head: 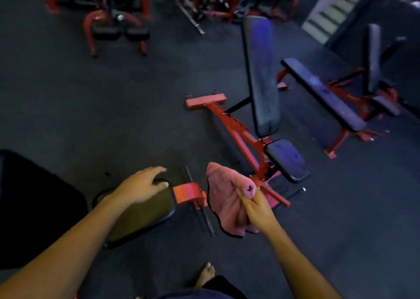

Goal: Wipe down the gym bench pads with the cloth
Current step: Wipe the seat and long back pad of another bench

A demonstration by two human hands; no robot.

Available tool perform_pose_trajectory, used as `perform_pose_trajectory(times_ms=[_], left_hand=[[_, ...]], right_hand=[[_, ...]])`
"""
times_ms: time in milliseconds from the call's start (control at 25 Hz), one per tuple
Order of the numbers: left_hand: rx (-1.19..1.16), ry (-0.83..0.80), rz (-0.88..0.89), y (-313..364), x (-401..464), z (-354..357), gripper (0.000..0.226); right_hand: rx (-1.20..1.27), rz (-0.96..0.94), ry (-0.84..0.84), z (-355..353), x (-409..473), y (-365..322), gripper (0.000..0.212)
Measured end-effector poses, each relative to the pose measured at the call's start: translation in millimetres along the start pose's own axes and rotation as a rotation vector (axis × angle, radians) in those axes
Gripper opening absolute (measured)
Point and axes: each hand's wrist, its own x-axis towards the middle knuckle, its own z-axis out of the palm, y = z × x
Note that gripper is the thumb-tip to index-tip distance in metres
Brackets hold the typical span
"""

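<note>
My right hand [256,210] grips a bunched pink cloth [225,198], which hangs in the air below centre. My left hand [143,185] rests with spread fingers on the end of a dark bench pad [141,217] at lower left, beside its red bracket [186,193]. Ahead stands an adjustable bench with a raised black back pad [261,76] and a black seat pad [286,160] on a red frame [229,123]. A flat black bench pad [322,94] lies to the right of it.
Dark rubber floor [113,108] spreads between the benches. Red machines [116,24] and barbells [188,14] stand at the back. Another upright bench [372,58] is at far right, steps [329,14] behind it. My bare foot [205,275] shows at the bottom.
</note>
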Motion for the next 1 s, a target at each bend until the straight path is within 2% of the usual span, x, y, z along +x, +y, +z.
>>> perform_pose_trajectory(times_ms=[240, 440, 640, 800, 880, 1000], left_hand=[[0.078, -0.128, 0.158, 133.8, 66.1, 41.2, 0.055], [0.15, -0.191, 0.254, 255.6, 136.8, 125.0, 0.057], [0.416, -0.157, 0.296, 349.1, 198.2, 192.3, 0.08], [0.586, -0.124, 0.335, 381.2, 243.9, 212.0, 0.084], [0.604, -0.162, 0.366, 392.7, 278.8, 217.5, 0.083], [0.496, -0.245, 0.379, 413.2, 337.2, 228.0, 0.08]], right_hand=[[0.173, 0.132, 0.269, -106.4, -26.9, 63.4, 0.019], [0.22, 0.279, 0.409, -207.6, -27.0, 145.4, 0.011], [0.221, 0.365, 0.4, -294.5, 4.3, 222.4, 0.017], [0.254, 0.415, 0.409, -337.5, 46.3, 246.9, 0.02], [0.261, 0.448, 0.418, -350.6, 79.7, 263.6, 0.041], [0.191, 0.457, 0.414, -368.4, 127.3, 277.8, 0.027]])
